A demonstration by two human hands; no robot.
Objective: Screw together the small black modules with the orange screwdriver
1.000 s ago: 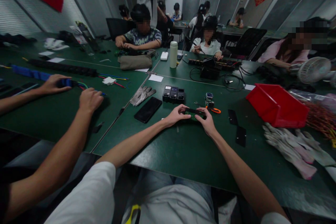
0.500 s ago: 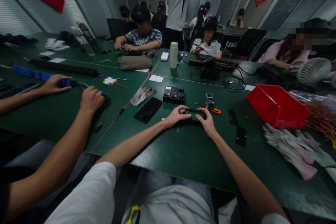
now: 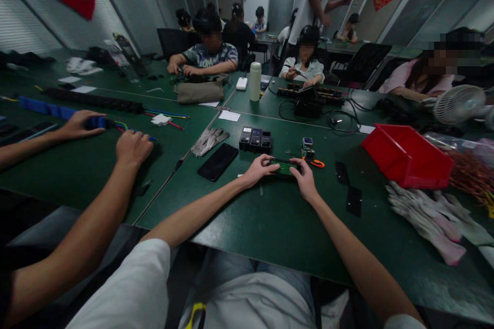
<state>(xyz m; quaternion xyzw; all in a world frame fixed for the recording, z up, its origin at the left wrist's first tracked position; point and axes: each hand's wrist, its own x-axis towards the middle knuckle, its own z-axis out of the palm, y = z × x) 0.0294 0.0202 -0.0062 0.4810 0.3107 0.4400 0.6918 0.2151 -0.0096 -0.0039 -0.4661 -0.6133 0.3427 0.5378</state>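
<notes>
Between my two hands, a little above the table, is a green circuit board (image 3: 284, 168) with a dark edge. My left hand (image 3: 259, 170) grips its left end, thumb on the face and fingers behind. The right end is pinched by my right hand (image 3: 304, 179) in the same way. Just beyond the board stand a black three-part block (image 3: 255, 139) and a small upright electronic module (image 3: 307, 147). An orange-handled tool (image 3: 317, 163) lies beside the module. Two flat black plates (image 3: 354, 201) rest to the right of my right hand.
A black phone (image 3: 218, 162) and a grey glove (image 3: 210, 141) lie left of my hands. At right are a red bin (image 3: 408, 157), more gloves (image 3: 428, 221) and a small fan (image 3: 457, 104). A co-worker's hands (image 3: 133, 146) hold a blue wired bundle at left. A bottle (image 3: 255, 81) stands farther back.
The board has tilted slightly, so more of its green face shows. My hands keep their grip in nearly the same place. A standing person in the background has moved right.
</notes>
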